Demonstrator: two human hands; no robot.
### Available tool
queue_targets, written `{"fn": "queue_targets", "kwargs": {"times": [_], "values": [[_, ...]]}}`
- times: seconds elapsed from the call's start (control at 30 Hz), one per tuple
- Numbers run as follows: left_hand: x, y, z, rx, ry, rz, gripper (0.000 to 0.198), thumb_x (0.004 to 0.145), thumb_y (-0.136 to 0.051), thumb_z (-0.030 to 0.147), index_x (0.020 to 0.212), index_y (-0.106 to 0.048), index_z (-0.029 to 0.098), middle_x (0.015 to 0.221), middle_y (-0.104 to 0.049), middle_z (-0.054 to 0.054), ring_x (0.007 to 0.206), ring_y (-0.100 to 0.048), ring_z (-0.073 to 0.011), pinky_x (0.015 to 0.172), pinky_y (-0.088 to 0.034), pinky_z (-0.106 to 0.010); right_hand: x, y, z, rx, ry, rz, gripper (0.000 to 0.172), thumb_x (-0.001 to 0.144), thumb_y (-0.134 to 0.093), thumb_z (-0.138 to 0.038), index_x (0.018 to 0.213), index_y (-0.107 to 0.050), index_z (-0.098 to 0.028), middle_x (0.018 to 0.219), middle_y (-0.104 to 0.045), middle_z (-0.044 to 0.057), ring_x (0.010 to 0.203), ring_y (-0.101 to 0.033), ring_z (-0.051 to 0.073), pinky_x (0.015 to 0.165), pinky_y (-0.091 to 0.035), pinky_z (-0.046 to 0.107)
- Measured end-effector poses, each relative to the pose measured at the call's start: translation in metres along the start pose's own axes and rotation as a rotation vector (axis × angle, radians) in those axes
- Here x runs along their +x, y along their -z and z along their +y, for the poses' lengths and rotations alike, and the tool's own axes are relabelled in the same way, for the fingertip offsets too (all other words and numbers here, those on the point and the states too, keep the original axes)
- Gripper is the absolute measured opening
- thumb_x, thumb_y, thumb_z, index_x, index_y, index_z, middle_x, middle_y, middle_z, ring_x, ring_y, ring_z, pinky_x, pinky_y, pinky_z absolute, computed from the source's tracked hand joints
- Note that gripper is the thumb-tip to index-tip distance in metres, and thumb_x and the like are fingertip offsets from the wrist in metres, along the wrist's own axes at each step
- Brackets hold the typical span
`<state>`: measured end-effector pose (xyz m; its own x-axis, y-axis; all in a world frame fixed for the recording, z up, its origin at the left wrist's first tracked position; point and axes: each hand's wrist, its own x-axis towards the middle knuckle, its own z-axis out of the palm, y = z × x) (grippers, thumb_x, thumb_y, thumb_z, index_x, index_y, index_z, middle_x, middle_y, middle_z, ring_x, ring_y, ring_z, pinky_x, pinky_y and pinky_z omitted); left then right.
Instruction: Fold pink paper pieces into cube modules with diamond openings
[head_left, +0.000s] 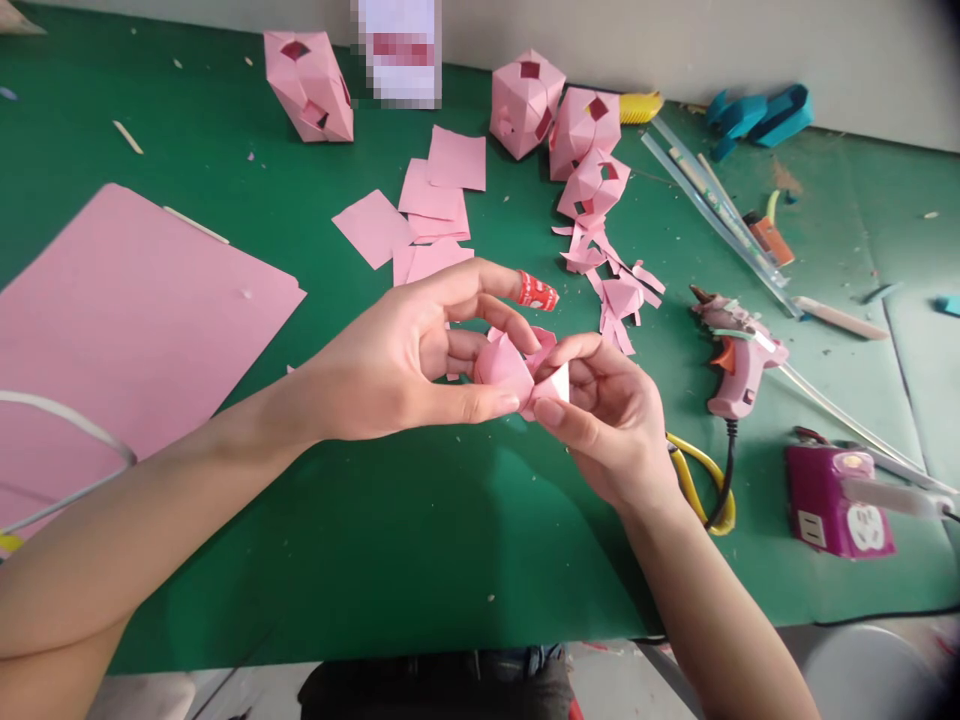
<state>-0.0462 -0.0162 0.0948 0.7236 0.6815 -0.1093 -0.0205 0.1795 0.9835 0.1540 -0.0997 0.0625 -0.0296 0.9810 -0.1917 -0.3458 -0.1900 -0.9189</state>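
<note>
A small folded pink paper piece (pixel 504 370) is held between both hands above the green table, its pale underside showing at the right. My left hand (pixel 420 360) pinches it between thumb and fingers; a red patterned bandage (pixel 537 291) wraps the raised index fingertip. From the other side, my right hand (pixel 607 410) grips the paper's right edge with thumb and fingers. Behind the hands lie several pink paper squares (pixel 371 228), partly overlapping. Pink paper scraps (pixel 619 298) lie beyond my right hand.
Faceted pink paper shapes (pixel 309 85) with diamond openings stand along the back. A large pink sheet (pixel 142 290) covers the left of the green table (pixel 420 560). At right are a pink glue gun (pixel 739 350), yellow-handled tool (pixel 701 485), purple power socket (pixel 836 500) and an orange-brown cutter (pixel 771 238).
</note>
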Motion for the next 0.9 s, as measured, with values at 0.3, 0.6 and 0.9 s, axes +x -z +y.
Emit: {"fn": "queue_targets", "kwargs": {"times": [0.3, 0.6, 0.9], "values": [[0.0009, 0.0003, -0.0015, 0.028, -0.023, 0.014, 0.053, 0.081, -0.084, 0.022, 0.13, -0.062, 0.024, 0.113, -0.073, -0.008, 0.109, -0.072, -0.0223, 0.084, -0.064, -0.031, 0.0005, -0.002, 0.0003, 0.045, -0.042, 0.039, 0.037, 0.07, -0.095, -0.028, 0.095, -0.068, -0.024, 0.083, -0.07, -0.003, 0.068, -0.066, 0.011, 0.067, -0.06, 0.024], [0.0005, 0.0053, -0.0008, 0.013, 0.058, -0.054, 0.073, 0.081, -0.084, 0.023, 0.145, -0.05, 0.029, 0.1, -0.078, 0.0, 0.093, -0.078, -0.0189, 0.083, -0.062, -0.029, 0.0006, -0.0007, -0.0007, 0.044, -0.092, -0.002, 0.041, 0.069, -0.096, -0.028, 0.1, -0.069, -0.024, 0.081, -0.066, -0.004, 0.067, -0.064, 0.01, 0.067, -0.06, 0.024], [0.001, 0.0085, 0.0001, 0.025, 0.102, -0.04, 0.079, 0.079, -0.088, 0.028, 0.149, -0.049, 0.028, 0.094, -0.079, 0.0, 0.095, -0.078, -0.0208, 0.095, -0.061, -0.038, -0.0003, 0.0, -0.0008, -0.019, -0.007, -0.012, 0.041, 0.074, -0.094, -0.031, 0.105, -0.069, -0.025, 0.087, -0.068, -0.002, 0.072, -0.066, 0.011, 0.074, -0.062, 0.027]]}}
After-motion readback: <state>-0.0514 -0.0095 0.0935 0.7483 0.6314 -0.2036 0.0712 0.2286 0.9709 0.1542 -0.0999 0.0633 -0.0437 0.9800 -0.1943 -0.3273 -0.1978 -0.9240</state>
